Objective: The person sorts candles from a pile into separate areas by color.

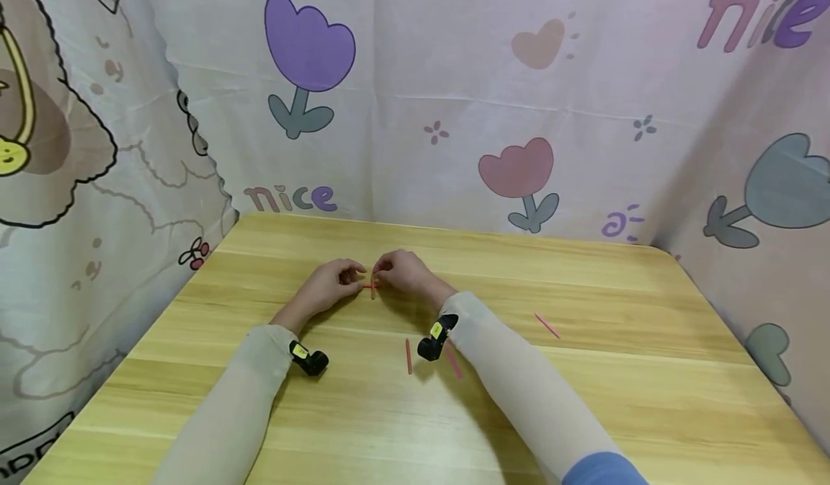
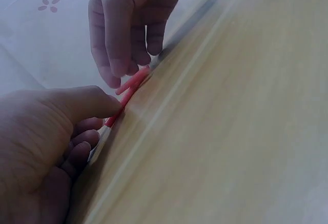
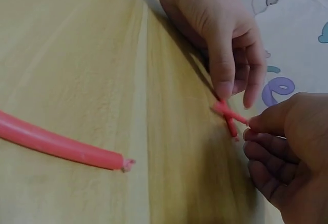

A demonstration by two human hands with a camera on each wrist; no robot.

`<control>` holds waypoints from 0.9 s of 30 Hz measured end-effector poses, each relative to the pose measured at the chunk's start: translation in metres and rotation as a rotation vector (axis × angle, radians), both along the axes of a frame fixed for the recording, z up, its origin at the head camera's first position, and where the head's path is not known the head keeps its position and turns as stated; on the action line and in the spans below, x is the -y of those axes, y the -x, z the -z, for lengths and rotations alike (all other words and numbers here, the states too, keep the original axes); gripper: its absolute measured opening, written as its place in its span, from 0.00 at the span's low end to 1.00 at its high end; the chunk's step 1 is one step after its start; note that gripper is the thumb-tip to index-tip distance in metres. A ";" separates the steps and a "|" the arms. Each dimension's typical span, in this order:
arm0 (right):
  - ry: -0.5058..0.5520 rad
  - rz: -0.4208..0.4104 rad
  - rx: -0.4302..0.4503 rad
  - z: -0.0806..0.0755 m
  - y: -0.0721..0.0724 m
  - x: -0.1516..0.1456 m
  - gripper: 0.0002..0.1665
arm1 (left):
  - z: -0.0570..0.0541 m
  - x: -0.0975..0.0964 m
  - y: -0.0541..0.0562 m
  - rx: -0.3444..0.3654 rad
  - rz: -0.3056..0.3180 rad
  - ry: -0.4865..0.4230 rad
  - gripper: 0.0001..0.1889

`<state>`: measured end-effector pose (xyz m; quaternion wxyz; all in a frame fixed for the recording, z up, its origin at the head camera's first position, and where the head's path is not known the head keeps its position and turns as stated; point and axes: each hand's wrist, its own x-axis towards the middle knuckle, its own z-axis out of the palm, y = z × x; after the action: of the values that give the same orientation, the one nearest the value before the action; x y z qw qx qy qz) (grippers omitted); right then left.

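Note:
Two thin red candles lie crossed at the far middle of the table. In the head view, the lower candle runs sideways and the upper candle crosses it, pointing toward me. My left hand touches one end of the lower candle with its thumb; its other fingers are apart from it, loosely bent. Thumb and forefinger of my right hand pinch the end of the upper candle. Fingers partly hide the candle ends in the head view.
A red candle lies nearer me, beside a pink candle partly under the right forearm. Another pink candle lies to the right. The wooden table meets a printed cloth backdrop behind and at the sides.

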<state>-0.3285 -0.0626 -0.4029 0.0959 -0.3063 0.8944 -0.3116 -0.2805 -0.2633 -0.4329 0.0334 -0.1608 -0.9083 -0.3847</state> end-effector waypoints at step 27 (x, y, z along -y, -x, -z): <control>-0.028 -0.026 -0.002 0.003 0.000 -0.010 0.06 | 0.000 -0.006 -0.002 0.026 0.069 0.030 0.09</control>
<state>-0.3289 -0.0527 -0.4063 0.1032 -0.3168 0.8947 -0.2974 -0.2789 -0.2573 -0.4326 0.0058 -0.1875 -0.9083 -0.3739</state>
